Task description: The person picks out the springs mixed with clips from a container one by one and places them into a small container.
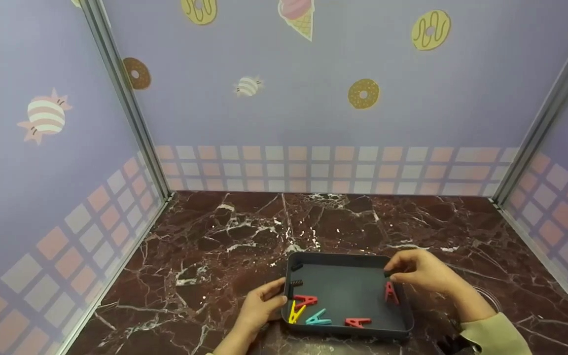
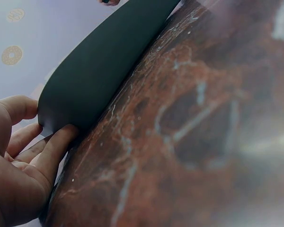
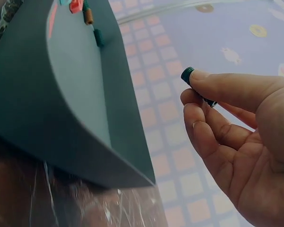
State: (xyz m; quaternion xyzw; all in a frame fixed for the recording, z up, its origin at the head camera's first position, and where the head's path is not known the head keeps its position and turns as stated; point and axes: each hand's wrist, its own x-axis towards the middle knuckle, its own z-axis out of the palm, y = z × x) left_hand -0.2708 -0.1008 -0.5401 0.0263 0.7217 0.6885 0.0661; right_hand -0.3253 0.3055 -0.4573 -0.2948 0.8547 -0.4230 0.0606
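A dark rectangular tray point(image 1: 350, 333) lies on the marbled table. My left hand point(image 1: 262, 305) grips its left wall, thumb at the rim and fingers against the outside. Over the right side of the tray, my right hand point(image 1: 422, 271) pinches a small dark green battery point(image 3: 187, 74) between thumb and fingertips. Two more dark batteries, one at the back left point(image 1: 297, 266) and one with a patterned side point(image 1: 296, 283), lie along the left wall. Also inside are a yellow clothespin point(image 1: 296, 313), a blue clothespin point(image 1: 318, 318) and red clothespins point(image 1: 358, 322), one close below my right hand.
Dark red marbled table point(image 1: 205, 276) surrounds the tray. Purple panels with printed sweets stand at the back point(image 1: 289, 118) and on both sides. Beside my right forearm, a clear round rim point(image 1: 488, 298) and a dark object point(image 1: 454, 345) are partly hidden.
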